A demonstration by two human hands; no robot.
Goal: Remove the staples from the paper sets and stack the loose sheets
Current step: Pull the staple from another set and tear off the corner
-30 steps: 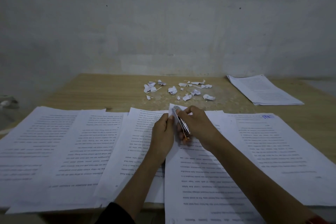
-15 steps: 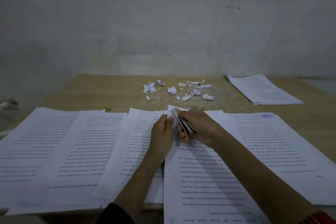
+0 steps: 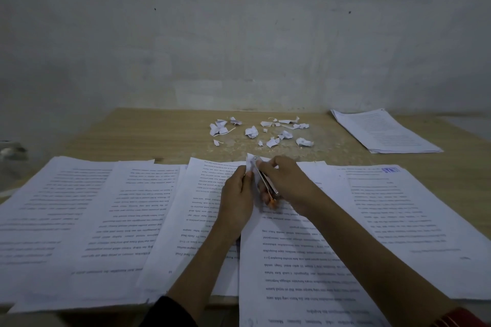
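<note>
With left hand (image 3: 236,194) grip pinched on a corner of the white printed paper set (image 3: 292,260) at frame centre, right hand (image 3: 288,183) grip clamped on slim silver orange-tipped tool (image 3: 266,182), lever gently, avoiding tears.

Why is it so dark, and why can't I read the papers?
Head view: the light is dim and flat, no glare; only the metal tool in the right hand catches a little light; the print on the paper sheets is small, soft and upside down.
</note>
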